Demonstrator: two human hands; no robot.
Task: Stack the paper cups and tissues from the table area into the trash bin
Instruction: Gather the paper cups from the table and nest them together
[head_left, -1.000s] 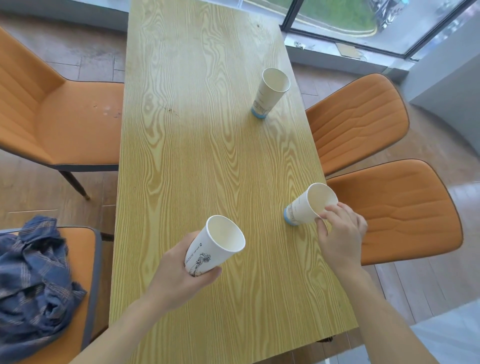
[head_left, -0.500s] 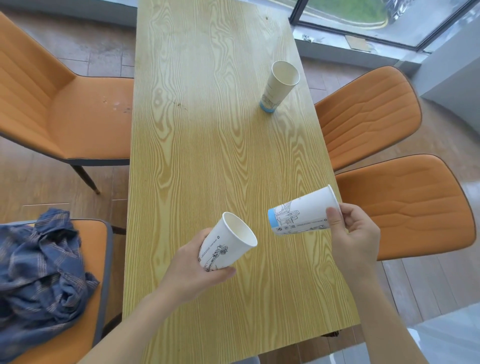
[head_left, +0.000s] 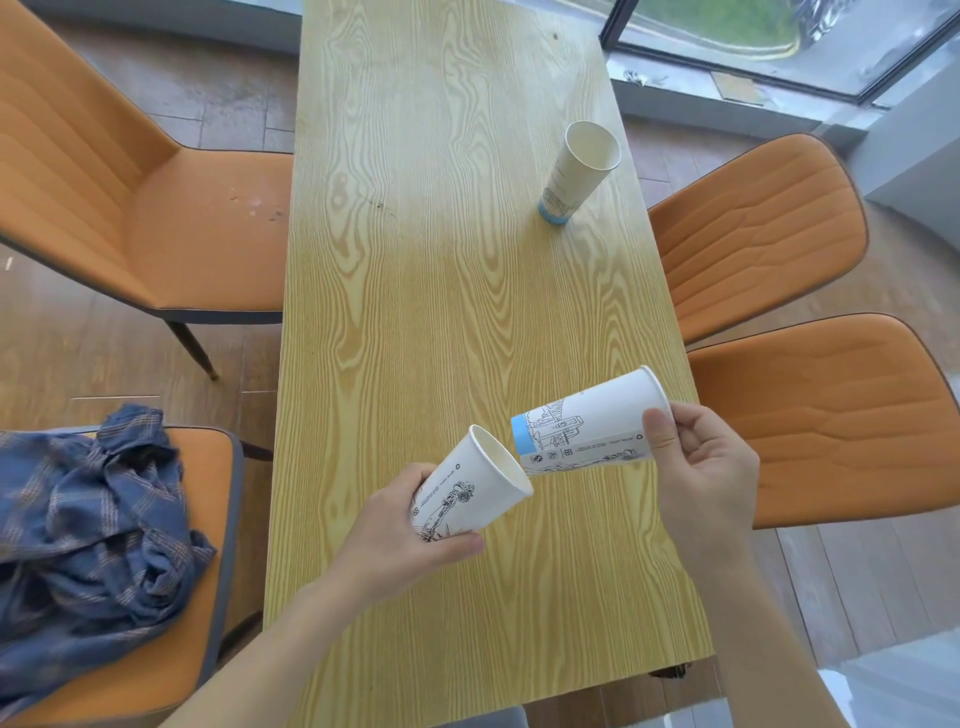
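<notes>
White paper cups (head_left: 587, 423) are printed with black line drawings and blue base bands; yellow wood grain marks the desk (head_left: 441, 291); chairs (head_left: 769, 228) are orange; a cloth (head_left: 83, 519) is blue plaid.

Orange chairs (head_left: 769, 228) flank wooden table (head_left: 447, 291); daylit window (head_left: 779, 36)

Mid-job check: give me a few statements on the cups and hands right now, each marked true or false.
1. The left hand holds a paper cup. True.
2. The right hand is empty. False: its grip is on a blue-based cup.
3. The two held cups are fully nested. False: the blue base is only at the other's rim.
4. A third cup stands on the table. True.
5. A tissue lies on the table. False: none shows.
</notes>
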